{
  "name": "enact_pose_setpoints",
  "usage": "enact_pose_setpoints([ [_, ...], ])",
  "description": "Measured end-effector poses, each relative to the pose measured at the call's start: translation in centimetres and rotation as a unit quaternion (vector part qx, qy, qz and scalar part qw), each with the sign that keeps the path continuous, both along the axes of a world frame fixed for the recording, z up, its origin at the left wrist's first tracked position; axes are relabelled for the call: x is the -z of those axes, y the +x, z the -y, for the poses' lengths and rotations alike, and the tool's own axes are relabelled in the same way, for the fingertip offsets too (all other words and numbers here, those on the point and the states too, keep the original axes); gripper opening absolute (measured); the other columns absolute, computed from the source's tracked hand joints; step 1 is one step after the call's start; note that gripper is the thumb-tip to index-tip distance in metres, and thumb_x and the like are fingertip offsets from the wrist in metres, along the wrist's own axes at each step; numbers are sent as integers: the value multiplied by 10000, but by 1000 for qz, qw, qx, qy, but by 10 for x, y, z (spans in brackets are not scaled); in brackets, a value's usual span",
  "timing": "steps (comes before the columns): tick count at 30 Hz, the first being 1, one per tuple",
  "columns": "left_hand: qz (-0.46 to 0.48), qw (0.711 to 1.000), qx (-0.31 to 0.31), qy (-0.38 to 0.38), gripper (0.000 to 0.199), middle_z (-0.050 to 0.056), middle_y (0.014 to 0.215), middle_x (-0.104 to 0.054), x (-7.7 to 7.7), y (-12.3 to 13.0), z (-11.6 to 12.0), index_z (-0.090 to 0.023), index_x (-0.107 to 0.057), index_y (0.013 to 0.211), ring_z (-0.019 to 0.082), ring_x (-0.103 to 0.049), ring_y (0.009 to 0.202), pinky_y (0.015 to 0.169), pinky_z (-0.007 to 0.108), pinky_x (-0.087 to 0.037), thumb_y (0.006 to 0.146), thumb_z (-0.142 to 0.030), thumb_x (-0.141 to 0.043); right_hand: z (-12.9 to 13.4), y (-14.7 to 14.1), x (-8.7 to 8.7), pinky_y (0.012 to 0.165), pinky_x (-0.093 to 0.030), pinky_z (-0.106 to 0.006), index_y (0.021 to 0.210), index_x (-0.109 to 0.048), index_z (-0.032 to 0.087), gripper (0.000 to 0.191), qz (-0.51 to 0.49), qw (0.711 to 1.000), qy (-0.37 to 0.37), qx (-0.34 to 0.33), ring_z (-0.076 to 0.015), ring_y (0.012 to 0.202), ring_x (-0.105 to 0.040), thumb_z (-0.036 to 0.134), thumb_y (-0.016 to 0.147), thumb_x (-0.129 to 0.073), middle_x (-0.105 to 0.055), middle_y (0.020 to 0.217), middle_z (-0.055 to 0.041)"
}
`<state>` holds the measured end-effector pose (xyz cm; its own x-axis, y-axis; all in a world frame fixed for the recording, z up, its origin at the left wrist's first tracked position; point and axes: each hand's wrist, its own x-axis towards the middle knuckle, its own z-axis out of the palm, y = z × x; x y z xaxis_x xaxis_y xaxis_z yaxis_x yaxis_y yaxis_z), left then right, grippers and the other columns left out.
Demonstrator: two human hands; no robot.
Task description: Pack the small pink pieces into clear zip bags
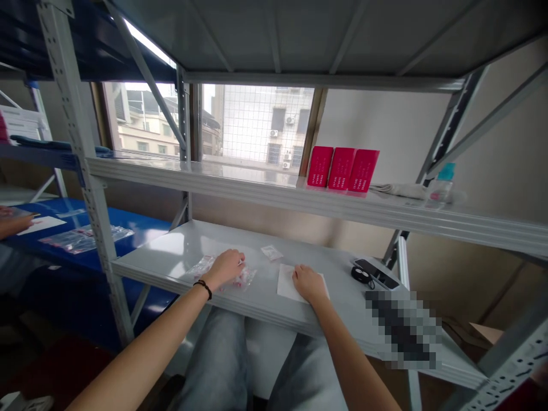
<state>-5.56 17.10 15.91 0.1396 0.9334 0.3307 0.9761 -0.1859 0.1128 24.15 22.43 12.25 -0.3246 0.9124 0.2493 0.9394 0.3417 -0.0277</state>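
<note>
My left hand (228, 268), with a dark bracelet at the wrist, hovers over or rests on clear plastic bags (246, 278) that hold small red-and-white pieces. Its fingers are curled together, and whatever they pinch is too small to make out. A white sheet of paper (287, 283) lies flat on the grey shelf to the right. On that sheet rests my right hand (309, 283), palm down, fingers slightly bent and nothing visible in them. Between and beyond both hands lies a small clear packet (272, 252).
Right of my hands are a black coiled item (362, 275), a dark flat device (379, 274) and a blurred-out patch. The shelf above carries three red boxes (341, 169), a cloth (400, 190) and a bottle (443, 184). A metal post (92, 188) stands left; another person's hand (15, 220) is beyond.
</note>
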Motion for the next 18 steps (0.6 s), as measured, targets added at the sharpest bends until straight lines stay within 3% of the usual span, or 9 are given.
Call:
enact_pose_setpoints([
  [5,0,1000,-15,12,360,156,1109,-711,18,10,30,-164,-696,1144,325,-623,1103,948,393,-468,892,-402,-597,1,-1,-2,828,-464,-309,1073,-670,180,312,3,1000,2,3,-245,1092,-631,282,1038,-376,-700,1113,-121],
  [10,19,999,-23,12,198,136,1005,-725,25,17,29,-185,-735,955,299,-649,1014,912,382,-483,893,-290,-579,4,-1,-5,808,-466,-303,1063,-676,180,320,0,1000,14,7,-247,1105,-625,283,1039,-374,-701,1112,-117],
  [18,90,993,-53,55,262,100,880,-723,30,15,29,-196,-737,813,262,-653,943,889,357,-476,911,-147,-500,4,1,-7,786,-457,-295,1013,-691,194,356,-27,999,21,20,-237,1094,-625,315,1050,-359,-712,1074,-103],
])
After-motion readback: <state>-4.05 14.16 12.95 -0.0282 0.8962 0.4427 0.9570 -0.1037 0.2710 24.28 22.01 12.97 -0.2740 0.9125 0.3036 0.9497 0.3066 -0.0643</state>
